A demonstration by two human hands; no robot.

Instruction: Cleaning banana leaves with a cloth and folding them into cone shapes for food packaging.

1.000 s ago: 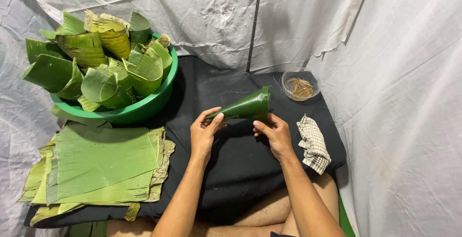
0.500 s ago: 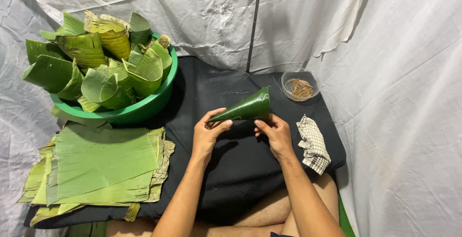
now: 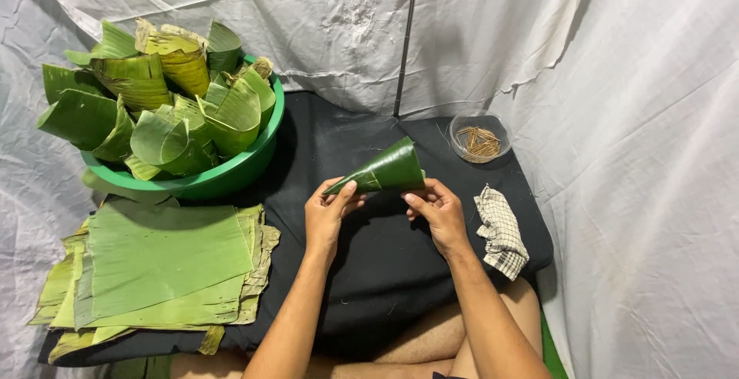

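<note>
Black cloth [image 3: 369, 271] covers the bench. On its left lie a leaf stack [image 3: 162, 263] and a green basin [image 3: 223, 179] of cones. Above the middle, the left hand [image 3: 327, 211] and right hand [image 3: 437, 208] each grip the leaf cone [image 3: 385, 170]: left at the tip, right by the mouth.

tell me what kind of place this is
Probably a makeshift home workspace for leaf wrapping: white sheets hang as walls around a low black-covered table, with a green basin of rolled leaf cones and a stack of cut banana leaves beside it.
</note>
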